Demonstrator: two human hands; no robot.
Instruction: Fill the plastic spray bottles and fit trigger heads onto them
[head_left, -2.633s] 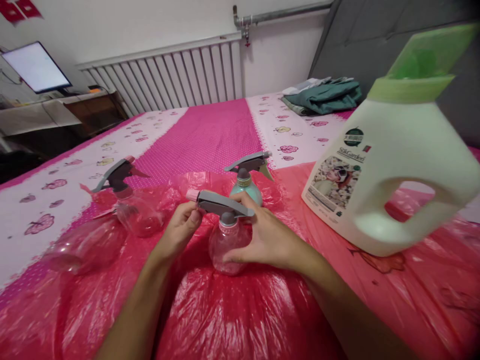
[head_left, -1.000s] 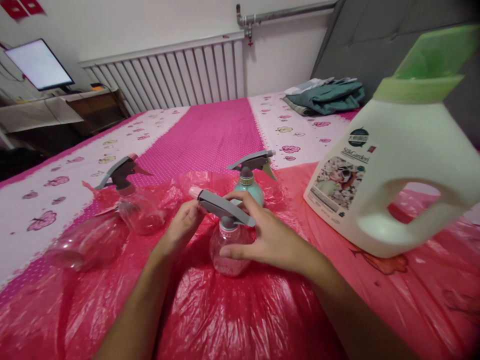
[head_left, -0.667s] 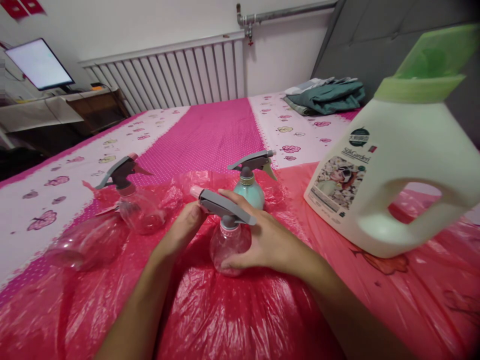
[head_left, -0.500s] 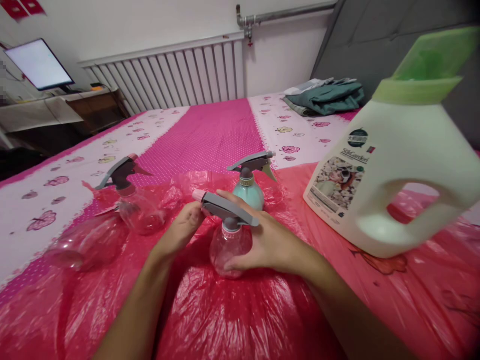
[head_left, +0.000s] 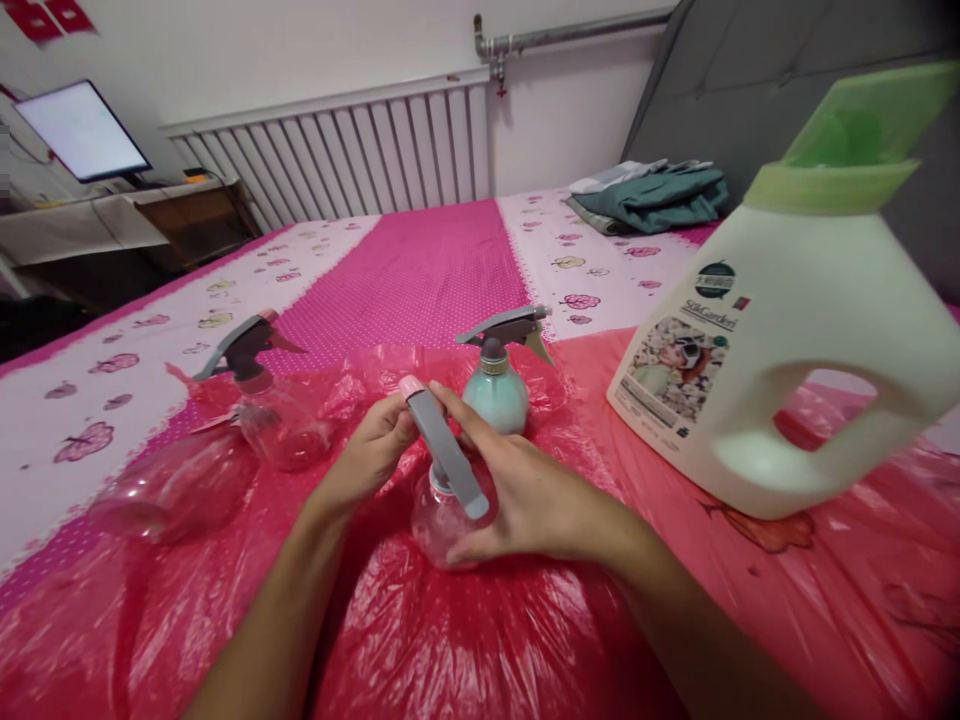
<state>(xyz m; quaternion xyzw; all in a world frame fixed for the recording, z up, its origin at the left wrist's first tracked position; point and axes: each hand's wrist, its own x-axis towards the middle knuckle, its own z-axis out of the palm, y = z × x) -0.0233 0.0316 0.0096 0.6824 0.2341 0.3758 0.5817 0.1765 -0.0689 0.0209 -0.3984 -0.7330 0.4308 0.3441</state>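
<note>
A clear pinkish spray bottle (head_left: 439, 530) stands on red plastic sheeting in front of me. Its grey spray head (head_left: 446, 450) ends in a pink nozzle that points away and slightly left. My right hand (head_left: 517, 480) curves around the bottle's right side, thumb low on the body, fingers behind it. Curled at the front of the spray head is my left hand (head_left: 379, 440), its thumb and fingers closed beside the nozzle; the trigger is hidden there. Just behind stands a spray bottle of pale turquoise liquid (head_left: 496, 395).
To the left are another clear spray bottle (head_left: 281, 425) with a dark head and a clear bottle lying on its side (head_left: 180, 490). A large white detergent jug (head_left: 757, 350) with a green cap stands at the right. Folded clothes (head_left: 652, 195) lie farther back on the bed.
The spray head has turned so its nozzle now points more away from me and its rear end nearer. Both hands stay at the bottle, which has shifted slightly left and closer.
</note>
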